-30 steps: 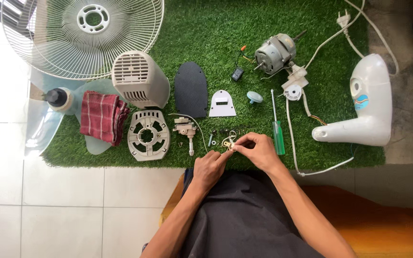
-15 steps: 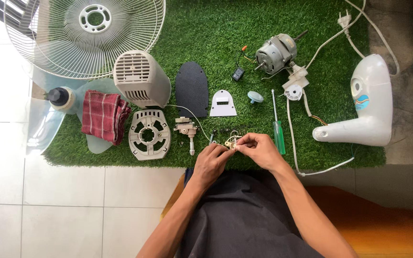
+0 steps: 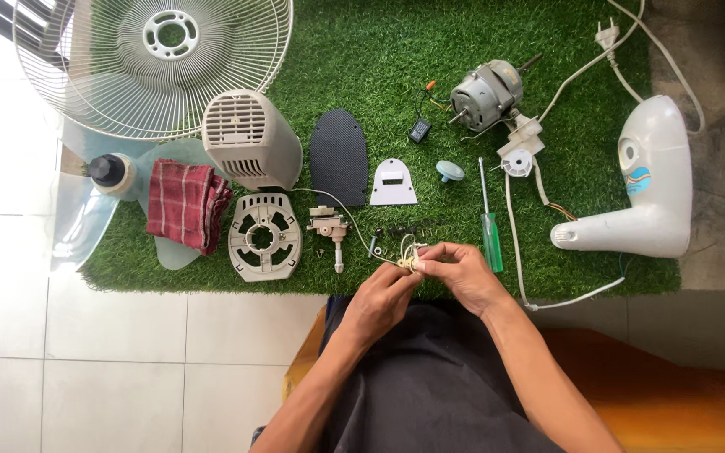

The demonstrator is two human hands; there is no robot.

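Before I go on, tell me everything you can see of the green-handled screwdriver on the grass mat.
The screwdriver lies flat on the green turf mat, nearly upright in the head view. It has a thin silvery metal shaft pointing away from the person and a translucent green handle, plastic by its look, toward them. The tip type is too small to tell. It sits just right of the right hand, apparently untouched, with a white cable running alongside on its right. The blue-grey knob lies near its tip.
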